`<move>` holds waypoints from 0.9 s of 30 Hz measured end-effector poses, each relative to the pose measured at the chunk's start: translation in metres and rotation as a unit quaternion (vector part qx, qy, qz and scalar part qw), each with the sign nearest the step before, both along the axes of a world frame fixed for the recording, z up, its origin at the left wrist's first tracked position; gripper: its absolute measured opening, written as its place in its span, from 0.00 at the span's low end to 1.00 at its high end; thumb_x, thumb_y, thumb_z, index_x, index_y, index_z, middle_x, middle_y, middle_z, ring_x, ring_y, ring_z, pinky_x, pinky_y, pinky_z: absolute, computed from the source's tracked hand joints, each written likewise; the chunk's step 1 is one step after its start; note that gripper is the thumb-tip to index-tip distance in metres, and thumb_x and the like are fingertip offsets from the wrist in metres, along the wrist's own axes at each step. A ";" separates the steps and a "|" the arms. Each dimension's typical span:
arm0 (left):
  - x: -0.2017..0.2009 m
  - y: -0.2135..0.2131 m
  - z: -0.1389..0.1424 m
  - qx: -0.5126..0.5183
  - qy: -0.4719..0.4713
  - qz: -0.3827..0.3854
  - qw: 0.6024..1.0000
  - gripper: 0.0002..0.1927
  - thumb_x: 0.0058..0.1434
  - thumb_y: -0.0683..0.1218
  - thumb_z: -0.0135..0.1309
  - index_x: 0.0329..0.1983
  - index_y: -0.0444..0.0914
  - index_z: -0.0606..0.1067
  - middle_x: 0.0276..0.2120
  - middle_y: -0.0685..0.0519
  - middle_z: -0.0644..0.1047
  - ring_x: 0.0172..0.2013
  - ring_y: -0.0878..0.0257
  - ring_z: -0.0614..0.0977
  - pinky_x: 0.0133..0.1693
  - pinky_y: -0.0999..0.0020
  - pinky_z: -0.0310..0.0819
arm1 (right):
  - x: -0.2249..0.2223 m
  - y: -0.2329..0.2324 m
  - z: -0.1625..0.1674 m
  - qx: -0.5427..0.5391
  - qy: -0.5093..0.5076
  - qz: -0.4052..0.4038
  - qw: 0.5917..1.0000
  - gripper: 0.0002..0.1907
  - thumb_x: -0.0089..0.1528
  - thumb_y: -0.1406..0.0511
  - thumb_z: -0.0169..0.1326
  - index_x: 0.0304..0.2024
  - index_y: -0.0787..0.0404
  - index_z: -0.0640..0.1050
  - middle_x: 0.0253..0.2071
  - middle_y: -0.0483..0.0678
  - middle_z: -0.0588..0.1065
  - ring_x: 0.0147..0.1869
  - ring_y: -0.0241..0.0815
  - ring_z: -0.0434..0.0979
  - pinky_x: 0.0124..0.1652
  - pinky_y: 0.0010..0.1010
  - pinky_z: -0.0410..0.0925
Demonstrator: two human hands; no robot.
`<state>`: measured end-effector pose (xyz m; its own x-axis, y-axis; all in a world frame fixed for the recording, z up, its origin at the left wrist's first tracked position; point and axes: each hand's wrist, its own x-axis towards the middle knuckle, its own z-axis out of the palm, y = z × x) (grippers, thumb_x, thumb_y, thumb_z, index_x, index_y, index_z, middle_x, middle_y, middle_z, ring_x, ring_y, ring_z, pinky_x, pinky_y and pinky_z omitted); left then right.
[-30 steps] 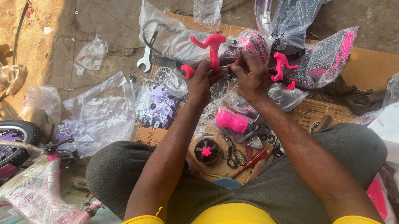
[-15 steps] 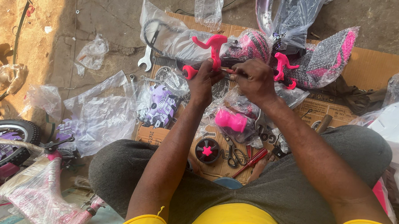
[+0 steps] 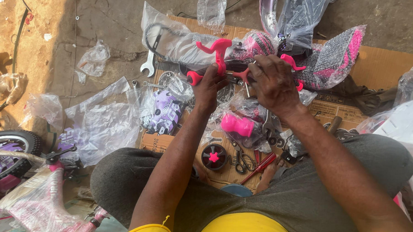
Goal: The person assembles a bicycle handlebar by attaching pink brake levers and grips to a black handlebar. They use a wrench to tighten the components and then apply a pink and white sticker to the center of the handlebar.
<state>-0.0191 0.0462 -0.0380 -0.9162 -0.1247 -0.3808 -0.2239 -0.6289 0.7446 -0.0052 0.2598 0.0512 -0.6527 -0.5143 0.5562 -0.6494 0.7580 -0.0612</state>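
My left hand [image 3: 210,86] grips a pink bicycle handlebar part [image 3: 216,52] with a black bar and a pink end grip [image 3: 193,77]. My right hand [image 3: 274,82] is closed on the same part from the right, pinching a small red-handled tool [image 3: 242,77] against it. A second pink lever [image 3: 291,62] pokes out behind my right hand. Below my hands lie a pink grip [image 3: 237,125], a small black wheel with a pink hub [image 3: 214,156], pliers [image 3: 242,161] and a red screwdriver [image 3: 260,167] on cardboard [image 3: 387,58].
A spanner [image 3: 149,64] lies at the cardboard's far left edge. Clear plastic bags [image 3: 101,121] litter the concrete to the left. A purple printed plate [image 3: 163,112] sits beside them. A wrapped pink bike frame and tyre [image 3: 13,146] fill the lower left. A wrapped saddle [image 3: 334,58] is far right.
Both hands have lifted the pink handlebar part slightly and shifted their grip; my right hand now closes over it more from the right.
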 end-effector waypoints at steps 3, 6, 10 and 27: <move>0.001 0.000 -0.001 -0.012 0.009 0.007 1.000 0.15 0.64 0.50 0.58 0.45 0.34 0.77 0.36 0.50 0.80 0.34 0.61 0.82 0.36 0.63 0.81 | -0.012 0.002 -0.009 0.033 -0.083 0.036 0.995 0.20 0.55 0.62 0.63 0.48 0.65 0.79 0.46 0.52 0.77 0.51 0.50 0.77 0.49 0.41 0.71; 0.003 0.001 0.001 -0.026 0.006 0.001 1.000 0.15 0.65 0.51 0.58 0.45 0.33 0.78 0.36 0.49 0.81 0.34 0.60 0.82 0.36 0.63 0.81 | -0.022 -0.012 -0.033 -0.291 -0.561 -0.092 0.769 0.19 0.55 0.62 0.62 0.46 0.65 0.79 0.45 0.51 0.77 0.50 0.49 0.77 0.47 0.40 0.71; 0.002 0.002 0.004 -0.020 0.012 0.002 1.000 0.14 0.64 0.50 0.58 0.44 0.35 0.78 0.36 0.51 0.81 0.34 0.61 0.82 0.36 0.63 0.81 | -0.015 -0.020 -0.035 -0.372 -0.678 -0.160 0.614 0.17 0.56 0.62 0.61 0.44 0.64 0.78 0.44 0.51 0.76 0.48 0.48 0.77 0.45 0.39 0.72; 0.006 0.002 0.003 -0.011 0.019 0.000 1.000 0.14 0.64 0.50 0.58 0.44 0.34 0.77 0.36 0.50 0.80 0.34 0.61 0.82 0.37 0.62 0.82 | -0.009 -0.013 -0.020 -0.202 -0.370 -0.140 0.896 0.15 0.68 0.59 0.57 0.38 0.65 0.79 0.39 0.56 0.74 0.39 0.51 0.74 0.36 0.44 0.68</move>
<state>-0.0130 0.0487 -0.0351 -0.9298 -0.1319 -0.3436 -0.1960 -0.6127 0.7657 -0.0139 0.2473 0.0310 -0.9916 -0.1277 0.0229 -0.1068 0.7035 -0.7026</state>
